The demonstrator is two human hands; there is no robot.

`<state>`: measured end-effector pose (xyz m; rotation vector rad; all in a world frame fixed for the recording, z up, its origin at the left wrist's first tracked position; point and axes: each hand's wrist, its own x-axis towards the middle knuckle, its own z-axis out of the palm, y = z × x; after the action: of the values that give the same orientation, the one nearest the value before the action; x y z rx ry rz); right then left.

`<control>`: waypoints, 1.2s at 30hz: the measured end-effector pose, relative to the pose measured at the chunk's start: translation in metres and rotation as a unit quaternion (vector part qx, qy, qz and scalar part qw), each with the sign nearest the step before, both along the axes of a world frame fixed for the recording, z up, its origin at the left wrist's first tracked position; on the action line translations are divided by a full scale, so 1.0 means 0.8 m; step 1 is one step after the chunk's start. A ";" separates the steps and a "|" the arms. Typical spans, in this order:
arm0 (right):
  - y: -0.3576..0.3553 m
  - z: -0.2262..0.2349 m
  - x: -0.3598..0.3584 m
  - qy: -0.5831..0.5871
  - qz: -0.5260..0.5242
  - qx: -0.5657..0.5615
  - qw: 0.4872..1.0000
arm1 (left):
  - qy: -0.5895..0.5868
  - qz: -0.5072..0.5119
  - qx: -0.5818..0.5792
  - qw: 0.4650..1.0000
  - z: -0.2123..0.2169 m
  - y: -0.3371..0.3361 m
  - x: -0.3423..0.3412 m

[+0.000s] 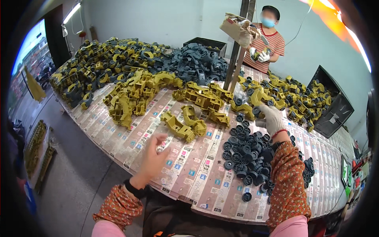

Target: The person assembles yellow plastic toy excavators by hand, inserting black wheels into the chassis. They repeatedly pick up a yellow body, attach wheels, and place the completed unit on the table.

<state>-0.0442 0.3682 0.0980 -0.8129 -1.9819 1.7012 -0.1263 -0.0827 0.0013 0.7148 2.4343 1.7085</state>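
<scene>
My left hand (154, 158), bare, is raised over the near part of the table with its fingers apart and nothing in them. Just beyond it lie two loose yellow plastic toy vehicle bodies (177, 127). My right hand (273, 119) wears a pale glove and reaches to the edge of the far right pile. Its fingers are at a yellow toy vehicle body (260, 96) with a dark wheel (256, 111) on it, and seem to grip it; the contact is partly hidden. Below my right hand, beside the forearm, spreads a heap of black toy wheels (248, 152).
Bare yellow bodies (136, 93) are heaped mid-table. Yellow-and-dark parts (106, 59) pile up far left, dark grey parts (193, 61) behind. A post (233, 51) rises from the table. Across it stands a gloved co-worker (272, 39). A black crate (331, 104) lies tipped at right.
</scene>
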 end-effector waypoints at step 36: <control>-0.162 -0.102 0.352 -0.231 -0.003 0.596 0.769 | -0.064 -0.006 0.241 0.968 0.020 0.087 -0.105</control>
<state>0.2374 0.2382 0.0162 -0.7006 -2.7176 -0.0632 -0.2099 -0.0129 0.0170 0.6291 1.9375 2.2907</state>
